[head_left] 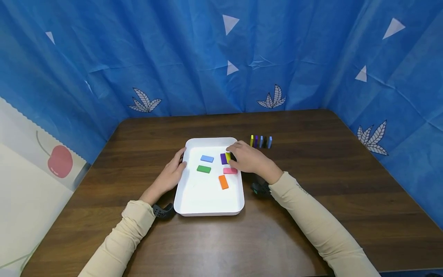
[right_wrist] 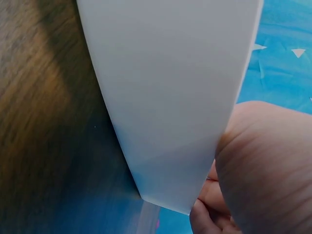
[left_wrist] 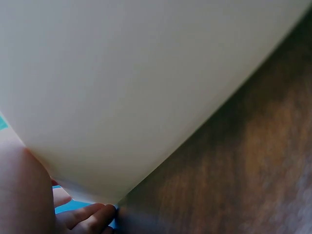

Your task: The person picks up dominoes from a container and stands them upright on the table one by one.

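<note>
A white tray [head_left: 207,200] lies on the table with small flat coloured blocks in it. My left hand [head_left: 172,173] grips its left wall, the thumb at the rim and the fingers outside; the left wrist view shows those fingers [left_wrist: 90,217] by the tray's edge. Over the right rim reaches my right hand [head_left: 247,157], its thumb and fingers bent around a yellow block [head_left: 227,157] and a dark patch beside it. Whether they pinch a block is hidden. Touching the yellow one is a purple block [head_left: 223,159]. A pink block [head_left: 230,171] lies just below the hand.
Blue [head_left: 207,158], green [head_left: 204,169] and orange blocks [head_left: 223,182] lie apart in the tray. Right of its far corner, several blocks stand upright in a row, with a black block [head_left: 265,142] among them. A blue curtain [head_left: 194,77] hangs behind the wooden table [head_left: 311,161].
</note>
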Demonstrator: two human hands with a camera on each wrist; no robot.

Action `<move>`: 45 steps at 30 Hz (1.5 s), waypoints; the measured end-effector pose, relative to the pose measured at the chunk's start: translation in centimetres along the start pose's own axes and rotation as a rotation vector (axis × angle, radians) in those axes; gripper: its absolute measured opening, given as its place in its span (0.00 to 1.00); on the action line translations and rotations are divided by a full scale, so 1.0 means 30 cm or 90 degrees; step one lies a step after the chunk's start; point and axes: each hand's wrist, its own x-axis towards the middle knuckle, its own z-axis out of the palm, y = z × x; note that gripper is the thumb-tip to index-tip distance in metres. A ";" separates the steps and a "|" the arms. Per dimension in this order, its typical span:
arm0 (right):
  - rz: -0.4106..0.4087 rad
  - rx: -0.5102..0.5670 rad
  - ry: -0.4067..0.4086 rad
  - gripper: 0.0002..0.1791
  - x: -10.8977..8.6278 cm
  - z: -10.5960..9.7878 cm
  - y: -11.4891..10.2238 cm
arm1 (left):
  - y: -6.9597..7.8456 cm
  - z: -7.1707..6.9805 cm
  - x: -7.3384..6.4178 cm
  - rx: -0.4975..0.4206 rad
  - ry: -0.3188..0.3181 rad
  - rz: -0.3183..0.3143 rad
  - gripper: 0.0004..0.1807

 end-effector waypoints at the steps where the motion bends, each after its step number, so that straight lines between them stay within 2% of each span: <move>1: -0.001 -0.001 0.001 0.28 0.000 0.001 0.001 | 0.001 0.000 0.000 -0.001 0.000 -0.001 0.33; 21: -0.021 -0.012 -0.001 0.28 -0.008 -0.002 -0.011 | 0.002 0.007 -0.008 0.007 0.007 0.008 0.33; 25: -0.066 0.016 -0.002 0.27 -0.010 0.005 -0.031 | -0.001 0.008 -0.008 0.005 0.004 0.011 0.33; 29: -0.132 0.055 -0.026 0.26 -0.013 0.019 -0.052 | -0.001 0.008 -0.007 0.004 0.006 0.016 0.33; 33: -0.183 0.049 -0.051 0.25 -0.015 0.039 -0.064 | 0.000 0.009 -0.008 -0.001 0.004 0.012 0.33; 38: -0.218 0.007 -0.060 0.25 -0.013 0.055 -0.067 | 0.004 0.009 -0.007 0.010 0.001 0.007 0.33; 41: -0.232 -0.015 -0.048 0.24 -0.011 0.063 -0.065 | 0.007 0.008 -0.004 0.016 0.003 0.003 0.33; 45: -0.235 -0.006 -0.020 0.21 -0.010 0.075 -0.064 | 0.008 0.009 -0.003 0.011 0.003 -0.001 0.33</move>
